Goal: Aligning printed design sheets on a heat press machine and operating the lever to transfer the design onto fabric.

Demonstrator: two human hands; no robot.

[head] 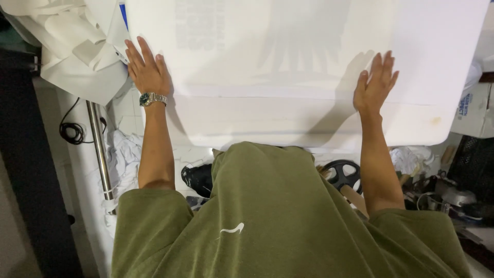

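We are pressing left hand (146, 72) and right hand (375, 85), fingers spread flat, on the white sheet (309, 46) draped over the table edge | judging it light, limp, best gripped at edges.

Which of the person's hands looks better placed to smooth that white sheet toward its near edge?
Probably right. The right hand lies flat, nearer the white sheet's near edge; the left hand, with wristwatch, sits at its side edge.

An olive-green short-sleeved cotton T-shirt (278, 221) with a small white curved mark fills the lower frame; a silver metal wristwatch (153, 98) with a dark-green dial circles the left wrist, upper left.
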